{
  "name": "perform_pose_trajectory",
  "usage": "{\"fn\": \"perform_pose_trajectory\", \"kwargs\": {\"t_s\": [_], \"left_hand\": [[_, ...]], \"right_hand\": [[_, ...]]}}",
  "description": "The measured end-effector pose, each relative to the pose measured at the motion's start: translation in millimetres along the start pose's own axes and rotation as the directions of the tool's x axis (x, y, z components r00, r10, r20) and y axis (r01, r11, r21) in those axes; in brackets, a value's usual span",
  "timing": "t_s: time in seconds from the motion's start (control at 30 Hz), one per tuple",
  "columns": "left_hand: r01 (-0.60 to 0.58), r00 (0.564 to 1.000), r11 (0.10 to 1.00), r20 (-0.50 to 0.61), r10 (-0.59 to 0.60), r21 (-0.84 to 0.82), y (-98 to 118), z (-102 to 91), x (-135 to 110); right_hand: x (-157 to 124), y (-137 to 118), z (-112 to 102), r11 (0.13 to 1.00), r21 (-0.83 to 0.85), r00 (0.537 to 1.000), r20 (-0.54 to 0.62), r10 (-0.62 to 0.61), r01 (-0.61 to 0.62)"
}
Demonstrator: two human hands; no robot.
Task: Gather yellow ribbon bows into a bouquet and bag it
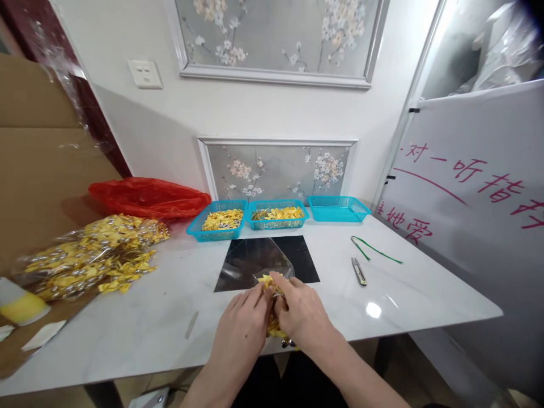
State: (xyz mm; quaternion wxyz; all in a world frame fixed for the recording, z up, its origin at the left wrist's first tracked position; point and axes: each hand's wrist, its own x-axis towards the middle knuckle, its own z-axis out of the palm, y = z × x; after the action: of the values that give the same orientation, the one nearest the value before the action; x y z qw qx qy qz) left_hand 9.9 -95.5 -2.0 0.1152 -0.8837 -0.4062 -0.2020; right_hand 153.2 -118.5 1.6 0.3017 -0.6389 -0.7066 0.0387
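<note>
Near the table's front edge, my left hand (243, 328) and my right hand (300, 313) are closed together around a bunch of small yellow bows (267, 281). The bunch sits at the mouth of a clear plastic bag (255, 258) that lies over a black mat (297, 255). Most of the bunch is hidden between my palms. A few metal bits hang below my right hand.
Three blue baskets stand at the back: the left basket (196, 226) and middle basket (276, 224) hold yellow pieces, the right basket (338, 209) none. A bagged pile of yellow bows (85, 255) and a red bag (148, 195) lie left. Thread snips (359, 271) and a green tie (374, 249) lie right.
</note>
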Motion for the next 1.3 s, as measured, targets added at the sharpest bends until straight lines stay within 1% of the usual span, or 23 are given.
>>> {"fn": "perform_pose_trajectory", "kwargs": {"t_s": [0.07, 0.1, 0.13, 0.17, 0.2, 0.23, 0.27, 0.3, 0.37, 0.4, 0.47, 0.53, 0.6, 0.63, 0.67, 0.7, 0.83, 0.93, 1.0, 1.1, 1.17, 1.23, 1.3], "left_hand": [[-0.047, 0.997, 0.998, -0.064, 0.044, -0.04, 2, -9.1, -1], [-0.048, 0.988, 0.996, -0.147, 0.037, -0.077, 3, -13.3, -4], [-0.022, 0.967, 0.992, -0.255, -0.011, -0.125, 2, -16.4, -8], [0.043, 0.925, 0.98, -0.364, -0.112, -0.193, 2, -18.0, -14], [0.135, 0.868, 0.95, -0.429, -0.251, -0.282, 1, -17.7, -21], [0.229, 0.813, 0.893, -0.428, -0.394, -0.388, 1, -15.2, -28], [0.306, 0.783, 0.81, -0.352, -0.513, -0.5, 2, -10.8, -34], [0.343, 0.795, 0.718, -0.22, -0.565, -0.605, 3, -4.9, -39], [0.348, 0.85, 0.53, 0.022, -0.526, -0.773, 7, 7.7, -45], [0.347, 0.863, 0.433, 0.102, -0.494, -0.832, 10, 12.6, -44], [0.332, 0.843, 0.212, 0.189, -0.504, -0.919, 16, 17.3, -38], [0.306, 0.799, 0.008, 0.252, -0.546, -0.952, 20, 15.5, -29], [0.291, 0.756, -0.131, 0.312, -0.576, -0.948, 20, 12.0, -21], [0.293, 0.743, -0.162, 0.331, -0.582, -0.942, 19, 11.3, -18], [0.299, 0.74, -0.162, 0.336, -0.583, -0.94, 18, 11.7, -16], [0.304, 0.75, -0.127, 0.319, -0.58, -0.944, 16, 13.2, -15], [0.28, 0.813, 0.085, 0.189, -0.551, -0.956, 11, 23.5, -12], [0.298, 0.803, 0.159, 0.157, -0.575, -0.941, 10, 26.9, -11], [0.32, 0.796, 0.2, 0.149, -0.587, -0.926, 13, 26.4, -14], [0.346, 0.808, 0.328, 0.101, -0.581, -0.879, 22, 25.0, -23], [0.38, 0.819, 0.424, 0.086, -0.568, -0.822, 29, 24.0, -29], [0.424, 0.818, 0.473, 0.103, -0.565, -0.773, 35, 22.4, -33], [0.453, 0.817, 0.488, 0.129, -0.562, -0.746, 38, 20.8, -35]], "right_hand": [[0, 5, -1, 0.999, 0.052, 0.999, -0.033, 0.017, -0.015], [-1, 7, -2, 0.996, 0.091, 0.998, -0.061, 0.027, -0.021], [-2, 10, -4, 0.99, 0.138, 0.995, -0.093, 0.036, -0.023], [-2, 13, -6, 0.982, 0.189, 0.991, -0.127, 0.047, -0.022], [-3, 16, -9, 0.971, 0.238, 0.986, -0.158, 0.055, -0.016], [-4, 19, -11, 0.96, 0.281, 0.981, -0.183, 0.059, -0.006], [-5, 21, -14, 0.948, 0.317, 0.978, -0.2, 0.063, 0.004], [-6, 22, -16, 0.939, 0.345, 0.975, -0.211, 0.067, 0.01], [-7, 22, -19, 0.925, 0.379, 0.974, -0.213, 0.079, 0.008], [-7, 20, -20, 0.922, 0.388, 0.975, -0.207, 0.079, 0.007], [-8, 17, -20, 0.918, 0.397, 0.978, -0.197, 0.069, 0.015], [-9, 14, -20, 0.914, 0.405, 0.978, -0.2, 0.057, 0.029], [-11, 14, -20, 0.907, 0.421, 0.977, -0.205, 0.063, 0.03], [-12, 14, -21, 0.899, 0.438, 0.977, -0.201, 0.074, 0.022], [-13, 15, -21, 0.887, 0.462, 0.977, -0.193, 0.091, 0.009], [-13, 16, -21, 0.87, 0.492, 0.977, -0.181, 0.111, -0.008], [-15, 19, -18, 0.791, 0.606, 0.976, -0.117, 0.185, -0.077], [-15, 19, -15, 0.756, 0.647, 0.975, -0.089, 0.203, -0.099], [-15, 19, -13, 0.777, 0.623, 0.965, -0.138, 0.222, -0.089], [-15, 17, -7, 0.891, 0.454, 0.918, -0.346, 0.191, -0.014], [-17, 15, -2, 0.959, 0.28, 0.869, -0.485, 0.097, 0.049], [-19, 12, 3, 0.988, 0.113, 0.832, -0.554, -0.021, 0.101], [-21, 10, 6, 0.988, -0.002, 0.816, -0.564, -0.126, 0.152]]}}
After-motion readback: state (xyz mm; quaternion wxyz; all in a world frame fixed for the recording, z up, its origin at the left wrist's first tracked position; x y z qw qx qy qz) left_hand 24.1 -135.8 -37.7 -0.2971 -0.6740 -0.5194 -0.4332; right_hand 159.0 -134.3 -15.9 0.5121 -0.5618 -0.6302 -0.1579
